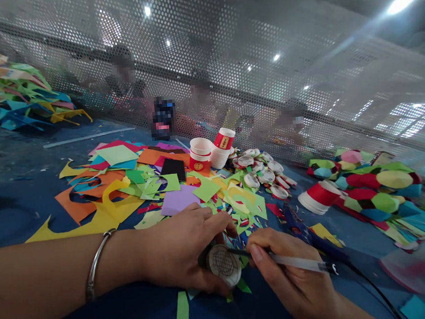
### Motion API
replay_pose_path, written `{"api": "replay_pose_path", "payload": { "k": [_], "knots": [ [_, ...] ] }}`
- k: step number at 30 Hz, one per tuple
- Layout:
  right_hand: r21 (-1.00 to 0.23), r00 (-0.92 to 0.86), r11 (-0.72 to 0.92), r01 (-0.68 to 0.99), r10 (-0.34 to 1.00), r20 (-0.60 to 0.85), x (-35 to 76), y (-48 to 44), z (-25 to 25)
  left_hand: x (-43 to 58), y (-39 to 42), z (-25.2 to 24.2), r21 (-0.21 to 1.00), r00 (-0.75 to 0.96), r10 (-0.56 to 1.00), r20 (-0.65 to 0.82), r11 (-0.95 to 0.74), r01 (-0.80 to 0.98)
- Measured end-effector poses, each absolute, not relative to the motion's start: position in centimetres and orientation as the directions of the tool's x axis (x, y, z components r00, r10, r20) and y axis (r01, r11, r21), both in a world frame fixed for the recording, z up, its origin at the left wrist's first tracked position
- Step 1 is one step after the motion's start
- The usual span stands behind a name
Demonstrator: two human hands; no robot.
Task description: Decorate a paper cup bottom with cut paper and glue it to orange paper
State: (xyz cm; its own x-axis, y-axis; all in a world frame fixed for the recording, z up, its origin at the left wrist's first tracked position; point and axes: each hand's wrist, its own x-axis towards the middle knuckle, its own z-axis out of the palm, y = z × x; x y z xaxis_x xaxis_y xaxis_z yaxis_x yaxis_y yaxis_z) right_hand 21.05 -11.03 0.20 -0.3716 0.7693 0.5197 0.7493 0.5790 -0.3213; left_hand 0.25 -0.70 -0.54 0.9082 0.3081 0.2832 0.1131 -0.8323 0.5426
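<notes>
My left hand (179,251), a silver bangle on its wrist, is closed around a small round white paper cup bottom (225,266). Dark crossing lines form a grid on its upward face. In my right hand (297,276) is a pen (299,263) with a translucent barrel, its dark front end at the upper rim of the disc. Scraps of coloured paper (238,202) lie just beyond both hands. A green paper strip (182,316) lies on the blue table below my left hand.
Red-and-white paper cups (199,160) stand at the back centre beside a pile of white cup rings (266,174). A blue glue gun (316,242) with a black cord lies right. Colourful paper pieces (378,184) fill the far right; a perforated metal screen (188,57) rises behind.
</notes>
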Motion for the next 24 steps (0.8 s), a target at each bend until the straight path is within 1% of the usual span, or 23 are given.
{"api": "replay_pose_path", "payload": {
  "k": [4, 12, 16, 24],
  "knots": [
    [-0.317, -0.382, 0.600, 0.735, 0.752, 0.537, 20.97, -10.93, 0.15, 0.21, -0.71, -0.38, 0.546, 0.917, 0.312, 0.249, -0.827, 0.133],
    [-0.334, -0.395, 0.603, 0.724, 0.760, 0.517, 20.98, -10.85, -0.02, 0.25, -0.62, -0.50, 0.552, 0.916, 0.312, 0.252, -0.824, 0.129],
    [-0.313, -0.392, 0.605, 0.732, 0.750, 0.532, 20.90, -10.87, 0.18, 0.23, -0.69, -0.43, 0.555, 0.916, 0.313, 0.253, -0.822, 0.127],
    [-0.305, -0.412, 0.610, 0.731, 0.751, 0.516, 21.03, -11.23, 0.10, 0.20, -0.55, -0.41, 0.565, 0.918, 0.315, 0.242, -0.815, 0.131]
  ]
}}
